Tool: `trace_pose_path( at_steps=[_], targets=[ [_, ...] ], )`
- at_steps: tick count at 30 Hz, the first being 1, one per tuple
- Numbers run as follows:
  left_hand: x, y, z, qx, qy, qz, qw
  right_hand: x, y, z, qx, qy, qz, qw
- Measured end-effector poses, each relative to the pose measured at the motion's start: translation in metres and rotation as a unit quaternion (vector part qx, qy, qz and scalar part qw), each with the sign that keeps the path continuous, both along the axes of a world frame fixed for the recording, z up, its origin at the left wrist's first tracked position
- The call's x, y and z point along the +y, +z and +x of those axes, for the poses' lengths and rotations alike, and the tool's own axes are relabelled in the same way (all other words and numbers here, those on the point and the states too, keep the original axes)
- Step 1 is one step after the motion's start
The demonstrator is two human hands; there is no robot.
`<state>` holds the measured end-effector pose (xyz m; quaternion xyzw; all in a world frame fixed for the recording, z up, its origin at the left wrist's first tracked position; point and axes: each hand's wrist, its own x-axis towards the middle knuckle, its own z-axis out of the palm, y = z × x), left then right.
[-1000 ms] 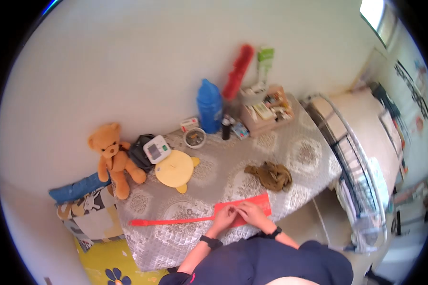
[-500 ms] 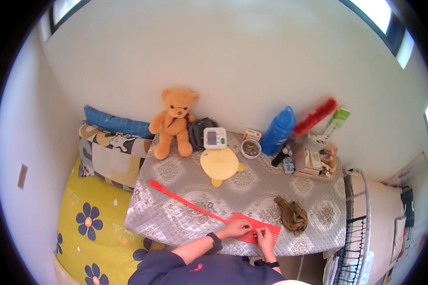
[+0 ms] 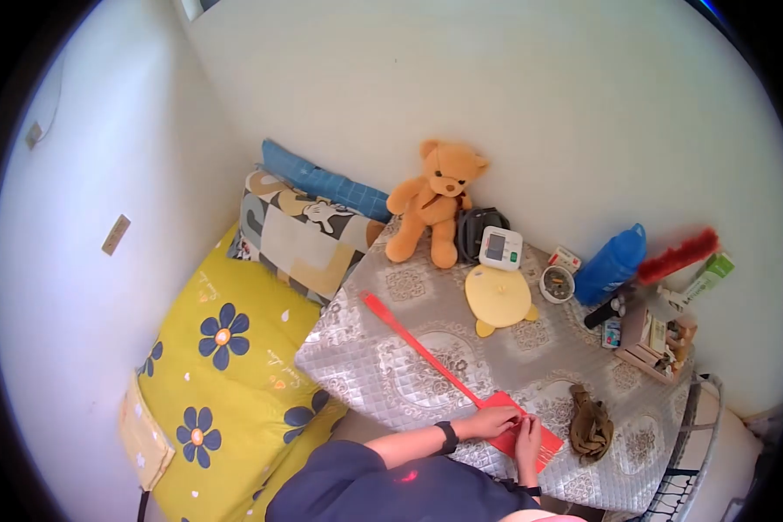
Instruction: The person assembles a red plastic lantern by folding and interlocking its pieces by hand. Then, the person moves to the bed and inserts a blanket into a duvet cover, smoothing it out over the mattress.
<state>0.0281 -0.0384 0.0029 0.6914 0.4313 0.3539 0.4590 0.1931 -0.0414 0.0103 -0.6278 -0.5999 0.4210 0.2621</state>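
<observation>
The left hand (image 3: 494, 422) and the right hand (image 3: 528, 437) meet over the broad head of a red fly swatter (image 3: 422, 350), fingers bent and drawn close together. The fingertips are too small to read, so I cannot tell how tightly either hand is closed or whether something is pinched between them. A dark band (image 3: 447, 438) circles the left wrist.

The swatter lies on the desk (image 3: 387, 370), which is covered with a patterned quilted cloth; its head is near the front edge and its long handle slants away to the back left. Just right of the head is a crumpled brown cloth (image 3: 591, 426).

Farther back, a round yellow pad (image 3: 498, 298) lies just in front of a blood pressure monitor (image 3: 501, 250), with a dark cuff (image 3: 472, 235) beside it. A teddy bear (image 3: 433, 209) sits upright to their left, near the wall. To the right are a small white bowl (image 3: 557, 284), a blue bottle (image 3: 611, 267), a red fluffy duster (image 3: 680, 254) and a filled storage box (image 3: 642, 341).

Left of the desk, a patterned pillow (image 3: 300, 239) rests on a bed with a yellow-green flowered sheet (image 3: 261, 304).
</observation>
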Motion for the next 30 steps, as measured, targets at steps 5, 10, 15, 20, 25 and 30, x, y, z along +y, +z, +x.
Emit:
trace_pose_path(
  at_steps=[5,10,15,20,25,30],
  targets=[
    [0.008,-0.007,0.001,0.027,-0.033,-0.005,0.999,-0.003,-0.016,0.003,0.153,0.003,0.012,0.988],
    [0.012,0.002,0.004,-0.022,0.002,-0.124,0.992,0.012,0.01,0.02,0.142,0.033,0.018,0.989],
    [0.008,-0.021,0.004,0.086,0.025,-0.079,0.993,0.032,0.052,0.003,0.118,0.1,0.086,0.984],
    [0.003,-0.007,0.007,0.061,0.068,-0.008,0.996,0.055,0.053,0.019,0.001,0.183,0.162,0.97],
    [0.006,-0.003,0.009,0.073,0.078,-0.063,0.992,0.058,0.046,0.024,0.058,0.116,0.097,0.987],
    [0.007,0.037,0.008,0.049,0.076,-0.168,0.982,0.059,0.05,0.035,-0.017,0.198,0.058,0.978]
  ],
)
